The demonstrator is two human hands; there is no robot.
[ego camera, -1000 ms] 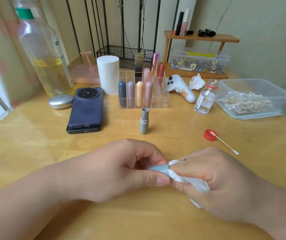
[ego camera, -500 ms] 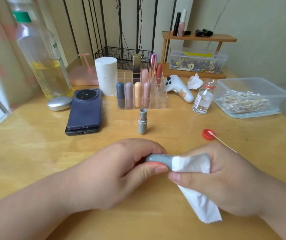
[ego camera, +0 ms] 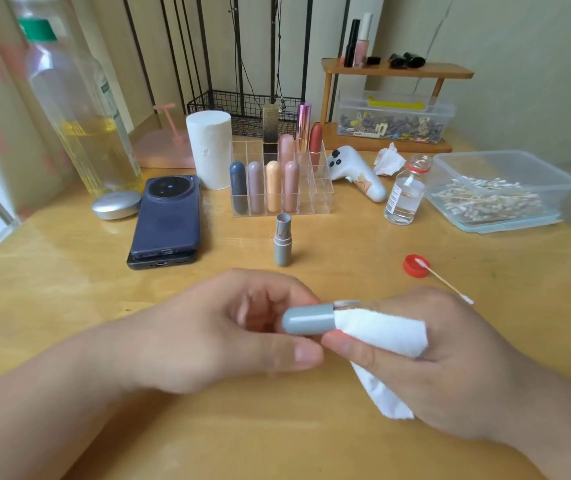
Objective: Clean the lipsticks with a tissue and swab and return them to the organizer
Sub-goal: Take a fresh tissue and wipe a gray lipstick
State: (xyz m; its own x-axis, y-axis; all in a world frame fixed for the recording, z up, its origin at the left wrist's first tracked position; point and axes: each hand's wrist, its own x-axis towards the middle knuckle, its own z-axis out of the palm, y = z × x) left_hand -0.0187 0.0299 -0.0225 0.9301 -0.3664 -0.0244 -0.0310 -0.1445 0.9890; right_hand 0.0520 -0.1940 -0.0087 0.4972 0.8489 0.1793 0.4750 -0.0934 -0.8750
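- The grey lipstick cap (ego camera: 308,319) lies level above the table (ego camera: 69,289), well in front of the organizer (ego camera: 320,199), towards the person.
- The left hand (ego camera: 228,334) pinches the cap's rounded end, with the thumb below and the fingers curled over the top.
- The right hand (ego camera: 429,365) holds a white tissue (ego camera: 381,336) wrapped round the cap's other end. Its thumb presses the fold from below, and a loose tail of tissue hangs down.
- The two hands are close together, joined by the cap.
- The uncapped lipstick base (ego camera: 282,244), grey with red smears on its inner tube, stands upright just in front of the organizer.
- In the organizer, four capped lipsticks (ego camera: 265,190) fill the front row from the left, and more stand in the rows behind.
- A cotton swab (ego camera: 445,280) lies in front of the organizer and to its right, with one tip resting on a red bottle cap (ego camera: 410,268).
- Right of the organizer are a white handheld device (ego camera: 356,174), a crumpled tissue (ego camera: 388,160), a small glass bottle (ego camera: 404,199) and a clear tub of swabs (ego camera: 505,168).
- Left of the organizer are a tissue roll (ego camera: 209,147), two stacked phones (ego camera: 168,216), a silver compact (ego camera: 116,204) and a tall bottle (ego camera: 83,116) of yellow liquid.
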